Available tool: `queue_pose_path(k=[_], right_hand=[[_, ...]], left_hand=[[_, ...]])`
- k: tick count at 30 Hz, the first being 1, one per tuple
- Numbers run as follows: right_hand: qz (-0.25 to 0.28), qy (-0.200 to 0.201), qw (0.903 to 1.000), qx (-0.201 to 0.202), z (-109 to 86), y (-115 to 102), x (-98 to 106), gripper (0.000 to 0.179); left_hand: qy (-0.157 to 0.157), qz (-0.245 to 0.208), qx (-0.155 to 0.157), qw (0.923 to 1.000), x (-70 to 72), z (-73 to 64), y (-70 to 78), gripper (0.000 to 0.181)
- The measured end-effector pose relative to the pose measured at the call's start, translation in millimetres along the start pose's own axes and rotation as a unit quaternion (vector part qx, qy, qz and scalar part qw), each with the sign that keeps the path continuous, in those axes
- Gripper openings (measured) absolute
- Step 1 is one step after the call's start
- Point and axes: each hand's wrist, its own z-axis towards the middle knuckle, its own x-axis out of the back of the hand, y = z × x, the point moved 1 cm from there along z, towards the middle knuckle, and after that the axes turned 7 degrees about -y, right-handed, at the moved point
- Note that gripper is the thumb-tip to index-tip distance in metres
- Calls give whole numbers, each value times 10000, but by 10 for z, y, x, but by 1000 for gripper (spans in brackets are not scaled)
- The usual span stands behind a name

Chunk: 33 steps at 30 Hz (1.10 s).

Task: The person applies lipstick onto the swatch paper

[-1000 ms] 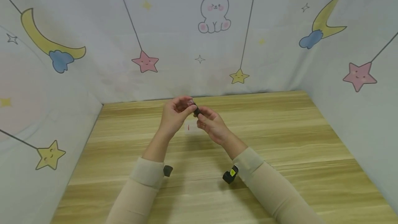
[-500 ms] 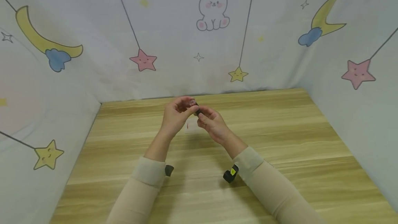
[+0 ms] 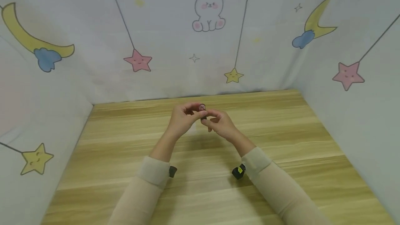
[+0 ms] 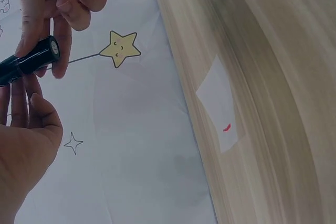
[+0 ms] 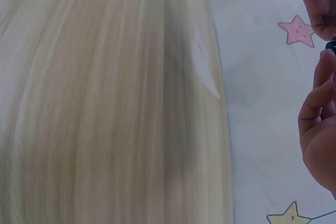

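Observation:
Both hands meet over the far middle of the table, around a small black lipstick tube [image 3: 203, 117]. My left hand [image 3: 182, 120] pinches its upper end between thumb and fingers, and my right hand [image 3: 223, 125] pinches the lower part. In the left wrist view the lipstick tube [image 4: 32, 61] is glossy and black, with a round pale label on one end and a seam along its length. Only a dark bit of the tube [image 5: 331, 46] shows at the right wrist view's edge. A white paper [image 4: 216, 103] with a short red mark [image 4: 227, 128] lies on the table.
The wood-grain table [image 3: 206, 190] is bounded at the back and sides by a white cloth [image 3: 175, 75] printed with stars, moons and a rabbit. A black wrist camera [image 3: 238, 172] sits beside the right cuff, and another [image 3: 173, 171] beside the left.
Both hands have shifted slightly right with the lipstick tube. The tube has turned from slanted to nearly upright in the head view. The hands now cover most of the paper there.

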Motion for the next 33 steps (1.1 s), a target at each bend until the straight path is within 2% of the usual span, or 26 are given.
queue_pose_path(k=[5, 11, 17, 20, 23, 28, 33], right_hand=[[-1001, 59, 9950, 16, 0, 83, 72, 34], [-2331, 98, 9721, -261, 42, 251, 86, 25], [-3039, 23, 9502, -685, 35, 384, 55, 20], [-3343, -19, 9381, -908, 21, 428, 44, 24], [-3466, -83, 9311, -1129, 4, 468, 40, 29], [-3526, -45, 9283, -1180, -6, 510, 35, 28], [-3663, 34, 9231, -1173, -11, 523, 28, 28]], left_hand=[[-256, 490, 129, 9984, -46, 48, -154, 24], [-536, 855, 316, 9944, -123, 95, -434, 25], [-783, 828, 792, 9903, -258, 92, -638, 19], [-846, 851, 1004, 9877, -306, 88, -696, 17], [-891, 972, 1083, 9853, -333, 86, -735, 19], [-946, 1033, 1164, 9833, -348, 80, -722, 20], [-1003, 1104, 1093, 9828, -353, 78, -735, 20]])
